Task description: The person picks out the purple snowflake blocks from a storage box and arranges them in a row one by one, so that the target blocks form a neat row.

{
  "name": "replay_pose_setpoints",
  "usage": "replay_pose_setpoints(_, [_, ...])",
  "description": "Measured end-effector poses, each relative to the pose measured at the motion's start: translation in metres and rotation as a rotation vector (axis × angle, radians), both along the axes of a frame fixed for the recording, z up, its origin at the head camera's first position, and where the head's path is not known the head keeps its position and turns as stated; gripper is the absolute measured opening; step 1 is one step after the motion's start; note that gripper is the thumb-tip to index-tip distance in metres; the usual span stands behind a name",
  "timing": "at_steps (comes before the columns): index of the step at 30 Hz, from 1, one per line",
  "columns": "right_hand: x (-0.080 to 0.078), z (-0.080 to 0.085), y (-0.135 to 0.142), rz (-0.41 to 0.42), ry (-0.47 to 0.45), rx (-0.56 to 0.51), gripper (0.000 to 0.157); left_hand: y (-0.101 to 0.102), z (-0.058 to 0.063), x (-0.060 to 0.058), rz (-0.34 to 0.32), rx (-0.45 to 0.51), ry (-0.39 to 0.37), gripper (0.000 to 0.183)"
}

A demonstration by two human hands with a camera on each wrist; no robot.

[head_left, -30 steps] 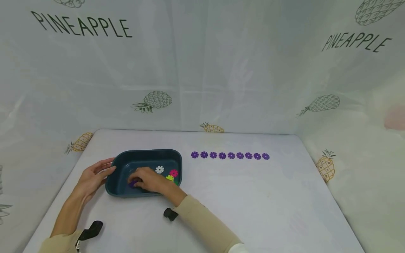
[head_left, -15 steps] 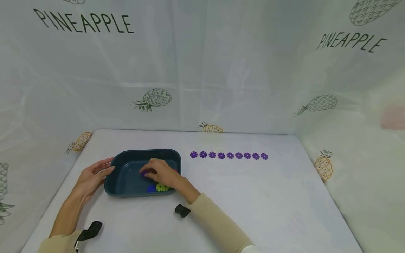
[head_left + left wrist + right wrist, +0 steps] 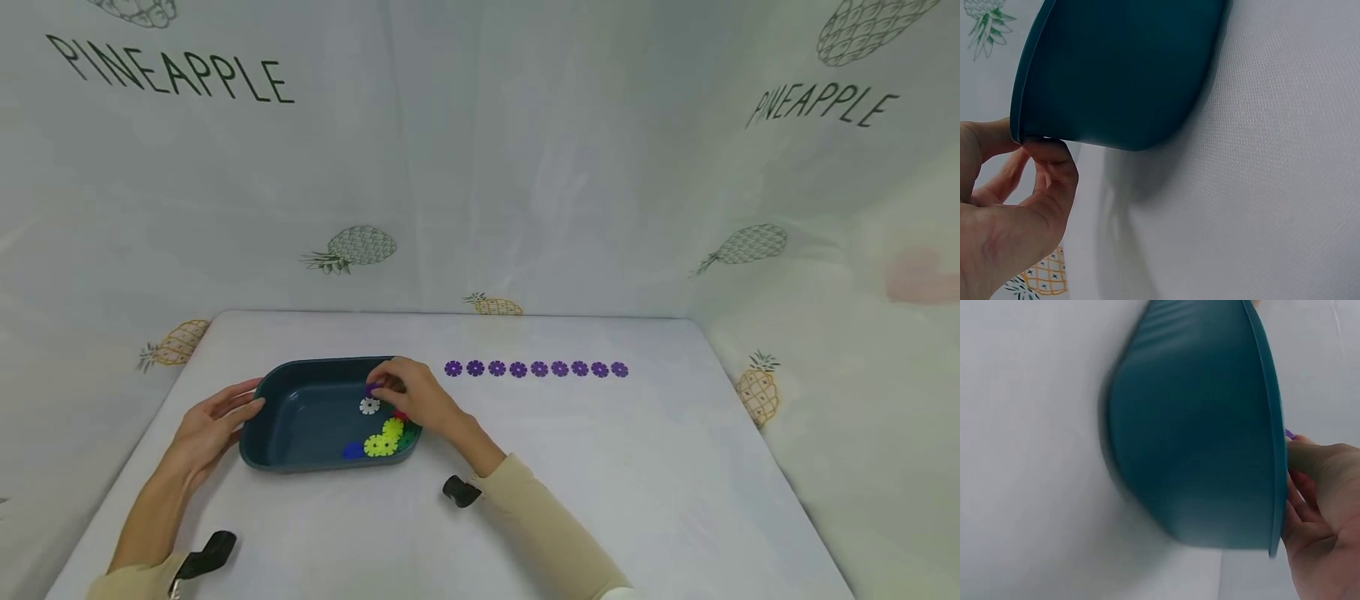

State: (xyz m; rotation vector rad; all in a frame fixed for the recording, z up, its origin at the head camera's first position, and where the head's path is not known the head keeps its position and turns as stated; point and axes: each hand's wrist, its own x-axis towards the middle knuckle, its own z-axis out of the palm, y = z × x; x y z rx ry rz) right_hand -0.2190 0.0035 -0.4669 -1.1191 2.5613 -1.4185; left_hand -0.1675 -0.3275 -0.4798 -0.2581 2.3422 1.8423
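Note:
A dark teal plastic tray [image 3: 300, 421] stands at the left of the table. My left hand [image 3: 204, 435] pinches its left rim, thumb on one side and fingers on the other, as the left wrist view shows with the tray wall [image 3: 1116, 69]. Over the tray's right end, my right hand [image 3: 422, 402] pinches a purple flower-shaped disc [image 3: 371, 389] between thumb and fingers. In the right wrist view only a purple sliver [image 3: 1289, 434] of it shows past the rim. Below that hand lie a white disc [image 3: 369, 406], yellow discs [image 3: 380, 446], a blue disc [image 3: 353, 451] and a green one [image 3: 407, 437]; a red disc [image 3: 401, 414] is partly hidden.
Right of the tray, several purple flower discs [image 3: 539, 368] lie flat in a straight, spaced row along the back of the white table [image 3: 637, 483]. A pineapple-print cloth [image 3: 570, 183] hangs behind and at the sides.
My right hand has moved right and back across the tray with the purple disc, uncovering the yellow and blue discs. The left hand stays on the rim.

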Motion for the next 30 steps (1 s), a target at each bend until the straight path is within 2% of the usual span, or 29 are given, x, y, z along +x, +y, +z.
replay_pose_setpoints(14, [-0.003, 0.007, 0.042, -0.179, -0.045, -0.067, 0.019, -0.002, -0.005, 0.006, 0.002, -0.006, 0.001, 0.06])
replay_pose_setpoints(24, [-0.008, 0.003, 0.087, -0.27, 0.039, -0.091, 0.017, 0.0, -0.006, 0.007, 0.008, -0.007, 0.008, 0.064])
replay_pose_setpoints(30, [-0.007, -0.003, 0.112, -0.327, 0.096, -0.079, 0.017, 0.002, -0.008, 0.014, 0.002, 0.028, 0.033, 0.06])
